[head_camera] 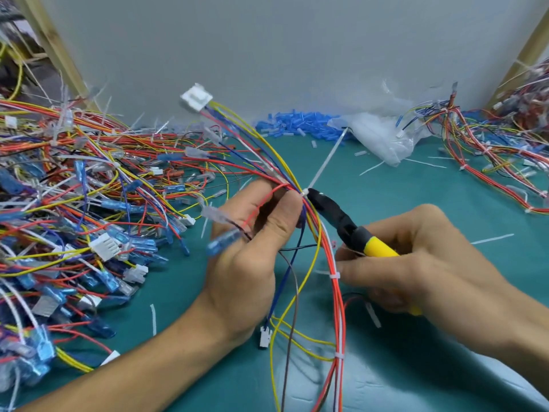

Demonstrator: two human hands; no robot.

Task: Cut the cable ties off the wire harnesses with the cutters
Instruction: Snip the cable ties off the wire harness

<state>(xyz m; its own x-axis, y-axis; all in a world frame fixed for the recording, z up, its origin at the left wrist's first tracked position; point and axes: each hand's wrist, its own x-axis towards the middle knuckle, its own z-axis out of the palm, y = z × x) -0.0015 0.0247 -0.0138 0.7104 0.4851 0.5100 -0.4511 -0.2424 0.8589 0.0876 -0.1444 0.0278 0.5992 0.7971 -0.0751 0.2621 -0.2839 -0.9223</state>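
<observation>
Left hand (249, 248) pinches the wire harness (334, 257) between thumb and fingers, just beside the cable tie (305, 192), over the middle of the surface (445, 188). Right hand (421, 257) is clenched round the yellow handles of the cutters (347, 227). The black tip touches the tie's head; blade position cannot be told. The tie's long tail sticks up toward the far edge. The harness looks light and limp, with thin wires that splay and slip, so it is best held close by the tie to keep the bundle taut. The insulation is probably easy to nick. The tie looks like stiff, thin plastic, likely to spring away when cut. Two lower ties (334, 275) sit on the same bundle toward the near edge. A large harness pile (89, 188) fills the left edge, and more harnesses (490, 150) lie at the far right corner. Blue sleeves (297, 121) are heaped along the far edge, with a clear plastic bag (383, 138) beside them and cut tie tails scattered about. Loose yellow and blue strands cross close to the tip and crowd the cut.
</observation>
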